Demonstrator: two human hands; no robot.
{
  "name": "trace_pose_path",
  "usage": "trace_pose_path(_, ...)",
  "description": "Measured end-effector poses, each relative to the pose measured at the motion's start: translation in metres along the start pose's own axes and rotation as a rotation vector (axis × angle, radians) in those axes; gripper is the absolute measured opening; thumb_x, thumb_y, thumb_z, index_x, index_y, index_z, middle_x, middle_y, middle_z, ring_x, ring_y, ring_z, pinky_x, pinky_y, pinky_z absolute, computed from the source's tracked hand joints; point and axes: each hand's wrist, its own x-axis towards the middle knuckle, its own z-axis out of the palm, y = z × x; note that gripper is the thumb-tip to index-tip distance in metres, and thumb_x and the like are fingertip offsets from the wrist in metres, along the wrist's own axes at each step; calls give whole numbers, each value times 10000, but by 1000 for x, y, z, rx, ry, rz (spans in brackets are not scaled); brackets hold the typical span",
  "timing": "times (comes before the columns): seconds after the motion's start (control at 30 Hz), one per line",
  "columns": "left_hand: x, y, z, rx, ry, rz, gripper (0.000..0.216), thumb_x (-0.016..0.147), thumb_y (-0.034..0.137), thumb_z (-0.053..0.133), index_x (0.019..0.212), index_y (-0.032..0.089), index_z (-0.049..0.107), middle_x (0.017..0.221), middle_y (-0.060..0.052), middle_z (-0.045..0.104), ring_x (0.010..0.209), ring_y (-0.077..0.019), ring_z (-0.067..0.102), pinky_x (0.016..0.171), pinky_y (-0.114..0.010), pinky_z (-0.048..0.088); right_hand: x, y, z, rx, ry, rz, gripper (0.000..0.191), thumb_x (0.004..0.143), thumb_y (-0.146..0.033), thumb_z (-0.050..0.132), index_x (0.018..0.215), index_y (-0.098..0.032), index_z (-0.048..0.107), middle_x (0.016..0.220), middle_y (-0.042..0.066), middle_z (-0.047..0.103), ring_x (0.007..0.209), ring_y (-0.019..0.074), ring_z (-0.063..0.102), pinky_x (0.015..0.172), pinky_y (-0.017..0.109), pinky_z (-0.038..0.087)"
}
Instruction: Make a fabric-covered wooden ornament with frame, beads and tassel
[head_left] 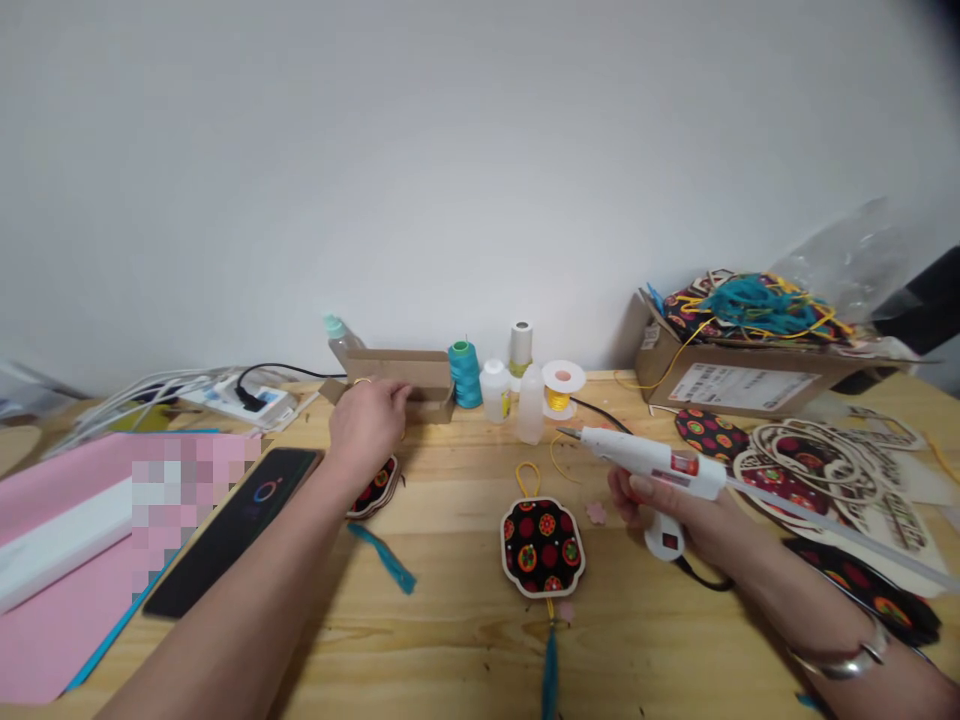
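Observation:
My right hand [667, 505] is wrapped round the grip of a white hot glue gun [652, 460], its nozzle pointing left over the table and a clear glue stick jutting out behind. My left hand [367, 420] reaches forward to a small open cardboard box [405, 380], its fingers curled at the box's front; what they hold, if anything, is hidden. Between my hands lies a flat ornament [541, 545] covered in black fabric with red and orange circles, with a yellow loop on top and a teal tassel below. A second such ornament [375, 488] lies under my left wrist.
Teal thread spool [465, 373], small white bottles [495, 392] and a yellow cord reel [561, 385] stand at the back. A carton [739, 380] of fabric and cords sits back right, wooden cut-outs [825, 460] beside it. A phone [236, 525] and pink paper [67, 560] lie left.

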Motion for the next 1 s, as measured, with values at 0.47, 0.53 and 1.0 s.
trace_pose_path(0.47, 8, -12, -7, -44, 11, -104, 333, 807, 382, 461, 925, 214, 724, 909, -113, 735, 890, -328, 645, 690, -367, 440, -2, -1, 0, -49, 21, 12, 350, 746, -491, 652, 720, -148, 589, 640, 28, 573, 561, 133, 549, 453, 232, 363)
trace_pose_path(0.53, 12, -15, -5, -60, 17, -118, 317, 791, 386, 476, 892, 216, 724, 862, -108, 735, 855, -321, 648, 673, -357, 436, -2, -3, 1, -53, 41, 7, 351, 737, -495, 658, 712, -151, 591, 623, 23, 571, 557, 136, 556, 450, 233, 363)
trace_pose_path(1.0, 24, -13, -5, -371, 21, -119, 190, 656, 267, 561, 484, 212, 500, 823, -55, 718, 848, -251, 643, 702, -302, 442, -2, -5, 0, -87, 19, -3, 366, 755, -517, 633, 750, -153, 592, 622, 27, 591, 540, 127, 542, 464, 241, 370)
